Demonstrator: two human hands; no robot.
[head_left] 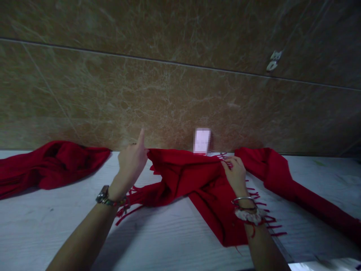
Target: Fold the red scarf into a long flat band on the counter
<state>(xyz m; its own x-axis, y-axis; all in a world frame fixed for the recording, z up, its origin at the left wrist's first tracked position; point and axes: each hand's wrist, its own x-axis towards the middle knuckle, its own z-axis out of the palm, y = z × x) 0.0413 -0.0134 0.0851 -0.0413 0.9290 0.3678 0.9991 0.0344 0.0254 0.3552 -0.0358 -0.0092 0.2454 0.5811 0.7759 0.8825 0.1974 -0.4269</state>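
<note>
A red fringed scarf (203, 177) lies partly folded on the white table, its upper edge stretched between my two hands. My left hand (132, 162) grips the scarf's upper left corner, with the index finger pointing up toward the wall; the thumb is hidden. At the other end of that edge, my right hand (236, 172) pinches the cloth near the fringe. Fringe strands hang out at the lower left and along the right side. Just behind the upper edge stands a small pale card or tag (202, 140), its face blurred out.
Another bunched red cloth (64, 165) lies on the left, and a long red cloth (284, 184) runs down the right. The brown marbled wall (169, 94) rises behind the white table (158, 237). A small white fitting (273, 62) is fixed to the wall.
</note>
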